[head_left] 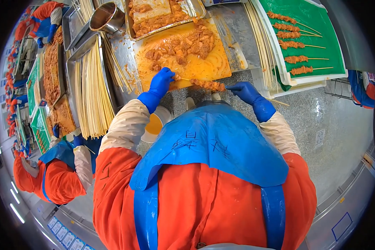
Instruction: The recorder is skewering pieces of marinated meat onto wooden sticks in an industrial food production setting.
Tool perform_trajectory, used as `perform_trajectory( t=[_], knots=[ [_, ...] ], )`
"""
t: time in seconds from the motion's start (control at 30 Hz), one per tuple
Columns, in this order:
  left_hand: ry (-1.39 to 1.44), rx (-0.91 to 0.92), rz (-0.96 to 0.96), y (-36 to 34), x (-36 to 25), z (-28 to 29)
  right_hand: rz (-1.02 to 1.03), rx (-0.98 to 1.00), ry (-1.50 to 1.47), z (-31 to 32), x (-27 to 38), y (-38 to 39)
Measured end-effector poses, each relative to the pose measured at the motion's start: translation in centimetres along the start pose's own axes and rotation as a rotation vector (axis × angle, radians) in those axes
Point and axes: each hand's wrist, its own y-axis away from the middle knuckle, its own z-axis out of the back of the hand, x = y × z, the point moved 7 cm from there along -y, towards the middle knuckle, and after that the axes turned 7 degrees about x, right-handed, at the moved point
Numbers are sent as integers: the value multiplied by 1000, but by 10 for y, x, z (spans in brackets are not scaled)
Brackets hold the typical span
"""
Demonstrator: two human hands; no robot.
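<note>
My left hand, in a blue glove, is closed at the near edge of the yellow cutting board, with a small meat piece at its fingertips. From there a meat skewer runs to my right hand, also blue-gloved, whose fingers are closed on its other end. Orange marinated pieces cover the skewer's right part; bare stick shows toward the left. A stick end pokes out beyond my right hand, in line with the skewer. A heap of marinated meat lies on the board.
Behind the board stands a metal meat tray. Left are a tray of bamboo sticks and a metal pot. Several finished skewers lie on a green-lined tray at right. A bucket stands below. A co-worker works at left.
</note>
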Motion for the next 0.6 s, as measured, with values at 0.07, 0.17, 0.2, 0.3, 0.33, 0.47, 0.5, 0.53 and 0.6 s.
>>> perform_trajectory(
  t=[0.07, 0.17, 0.2, 0.3, 0.33, 0.47, 0.5, 0.53, 0.6],
  knots=[
    [-184, 18, -62, 0, -8, 0, 70, -48, 136, 9, 16, 2],
    [-208, 32, -71, 0, -18, 3, 123, -104, 355, 20, 61, 8],
    [-247, 62, -88, 1, -22, 4, 104, -112, 444, 23, 76, 8],
    [-328, 103, -112, 4, -24, 3, 126, -82, 525, 13, 103, -2],
    [-371, 116, -121, 5, -24, 3, 129, -78, 527, 8, 100, -7],
    [-263, 147, -97, 2, -20, 1, 115, -31, 227, -21, 68, -35],
    [-303, 150, -110, -2, -21, 2, 112, -1, 100, -28, 58, -40],
    [-344, 150, -121, -4, -22, 5, 116, 0, 105, -31, 55, -41],
    [-379, 143, -126, -1, -25, 13, 38, 26, -205, -36, 46, -39]
  ],
)
